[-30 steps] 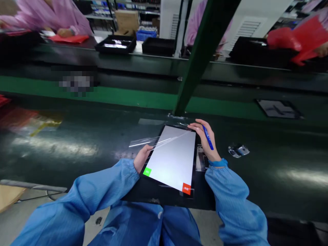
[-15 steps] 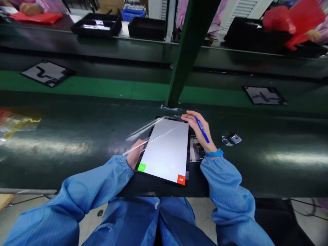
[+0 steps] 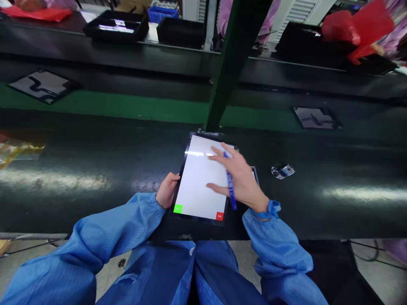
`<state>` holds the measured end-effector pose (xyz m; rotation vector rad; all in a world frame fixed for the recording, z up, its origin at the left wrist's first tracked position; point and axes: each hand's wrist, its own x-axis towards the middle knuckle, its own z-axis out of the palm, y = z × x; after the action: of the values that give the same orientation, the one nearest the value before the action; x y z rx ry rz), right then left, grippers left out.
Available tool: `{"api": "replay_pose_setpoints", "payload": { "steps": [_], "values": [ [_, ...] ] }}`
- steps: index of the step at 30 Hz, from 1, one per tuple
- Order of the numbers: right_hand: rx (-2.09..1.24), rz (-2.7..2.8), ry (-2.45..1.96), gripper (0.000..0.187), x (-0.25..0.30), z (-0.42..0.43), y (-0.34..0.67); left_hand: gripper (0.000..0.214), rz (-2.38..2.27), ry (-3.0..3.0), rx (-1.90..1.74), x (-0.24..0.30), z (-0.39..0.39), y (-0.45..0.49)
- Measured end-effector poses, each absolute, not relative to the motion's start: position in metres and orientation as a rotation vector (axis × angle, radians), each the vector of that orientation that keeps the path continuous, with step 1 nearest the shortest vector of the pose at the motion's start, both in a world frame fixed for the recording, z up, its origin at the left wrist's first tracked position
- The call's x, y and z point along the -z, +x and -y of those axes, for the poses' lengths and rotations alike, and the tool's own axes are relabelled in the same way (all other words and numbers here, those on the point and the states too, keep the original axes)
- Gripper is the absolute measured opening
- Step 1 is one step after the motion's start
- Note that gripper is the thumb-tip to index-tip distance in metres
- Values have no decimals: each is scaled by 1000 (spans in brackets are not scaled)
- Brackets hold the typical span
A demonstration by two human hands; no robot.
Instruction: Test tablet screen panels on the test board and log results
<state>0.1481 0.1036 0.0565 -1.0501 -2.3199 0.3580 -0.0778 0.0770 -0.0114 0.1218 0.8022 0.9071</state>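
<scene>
A tablet (image 3: 197, 182) with a lit white screen, a green square at its near left corner and a red one at its near right, lies flat on the dark table edge before me. My left hand (image 3: 165, 195) grips its left edge near the bottom. My right hand (image 3: 237, 178) lies palm down over the right side of the screen, fingers stretched toward the top, with a blue pen (image 3: 230, 186) tucked between its fingers. The clear film seen earlier now lies flat on the screen or is out of sight; I cannot tell which.
A green post (image 3: 229, 67) rises just behind the tablet. A small shiny scrap (image 3: 282, 170) lies to the right. Flat dark panels (image 3: 43, 86) (image 3: 314, 117) ride the green belt. Black trays (image 3: 116, 27) and red bags (image 3: 352, 25) sit on the far bench, with people in pink.
The lifted clear film has gone down from above the screen. My right hand moved from the tablet's top right corner onto the screen, and the tablet now lies flatter.
</scene>
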Motion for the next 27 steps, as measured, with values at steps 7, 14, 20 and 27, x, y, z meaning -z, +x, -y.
{"api": "replay_pose_setpoints", "payload": {
  "steps": [7, 14, 20, 27],
  "values": [
    [101, 2526, -1080, 35, -26, -73, 116, 38, -870, 123, -934, -1, -76, -75],
    [302, 2203, -1032, 9, -26, -55, 127, 36, -863, 164, -979, 5, -75, -77],
    [-36, 1522, -1294, 24, -23, -75, 188, 35, -861, 157, -992, 6, -75, -78],
    [-228, 1622, -1523, 22, 22, -78, 238, 28, -883, 100, -1082, 13, -74, -82]
  ]
}}
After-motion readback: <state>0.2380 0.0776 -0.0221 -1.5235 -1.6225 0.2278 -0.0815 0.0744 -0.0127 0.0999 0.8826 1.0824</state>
